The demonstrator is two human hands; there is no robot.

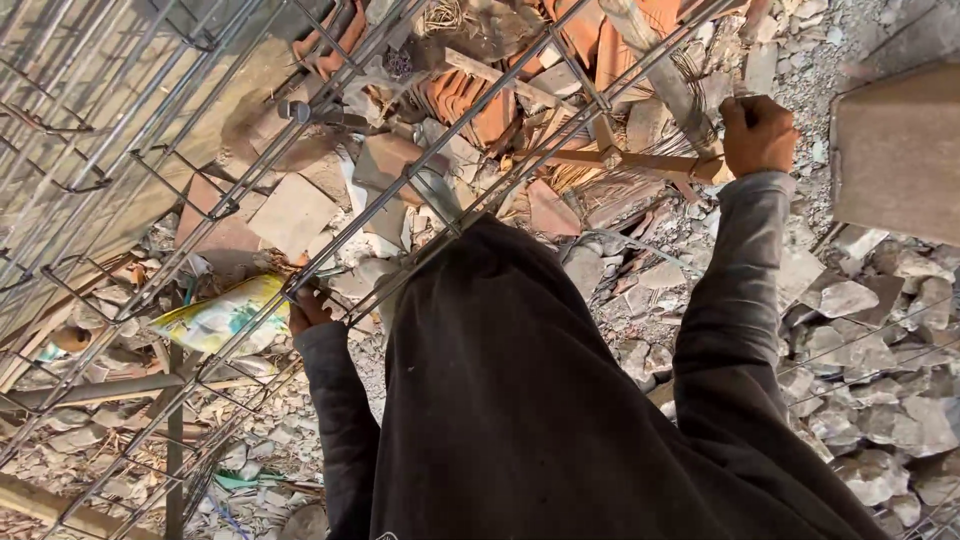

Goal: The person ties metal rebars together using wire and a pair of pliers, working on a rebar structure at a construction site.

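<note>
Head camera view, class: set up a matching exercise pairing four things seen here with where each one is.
Things:
1. left hand
2. right hand
3. yellow wrapper
4. grey stones

Places:
A. lower right ground
B. on the rubble just left of the left hand
C. raised at upper right, fist closed
D. at the steel bars, mid-left

Pairs: 1-D, 2-C, 3-B, 4-A

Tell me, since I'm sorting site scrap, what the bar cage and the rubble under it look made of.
Bar cage: likely steel, dull grey thin rods with tied loops; the left hand grips one, the right hand another. Orange pieces: probably fired clay tile, matte with ribbed faces. Grey chunks: seemingly broken concrete or stone, rough and dusty.
</note>
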